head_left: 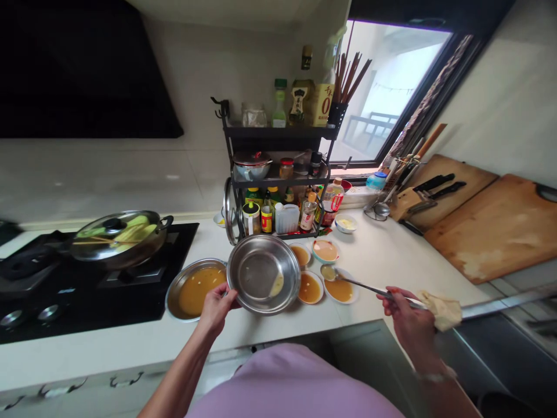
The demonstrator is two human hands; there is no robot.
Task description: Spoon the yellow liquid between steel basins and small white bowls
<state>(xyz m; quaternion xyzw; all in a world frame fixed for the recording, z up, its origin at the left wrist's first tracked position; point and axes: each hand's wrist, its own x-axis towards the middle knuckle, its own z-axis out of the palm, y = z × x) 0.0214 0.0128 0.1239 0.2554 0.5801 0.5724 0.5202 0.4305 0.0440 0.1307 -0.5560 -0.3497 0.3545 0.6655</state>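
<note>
My left hand [216,310] grips the rim of a round steel basin [252,278], tilted over the counter, with a little yellowish liquid at its lower right. In my right hand [407,319] is the handle of a metal ladle [329,272], whose bowl holds some liquid above a bowl of orange-brown liquid [342,290]. Beside that one are another bowl of the same liquid [310,287], a partly hidden bowl [301,254] and a bowl with paler liquid [325,250]. A second steel basin [174,296], holding brown liquid, stands left of my left hand.
On the black stove [130,302] at left sits a lidded pan [122,238]. A black rack [278,132] with bottles and jars stands behind the bowls. A knife block [409,200], cutting boards [500,226] and a small bowl [346,224] are to the right. A cloth [441,310] hangs near my right hand.
</note>
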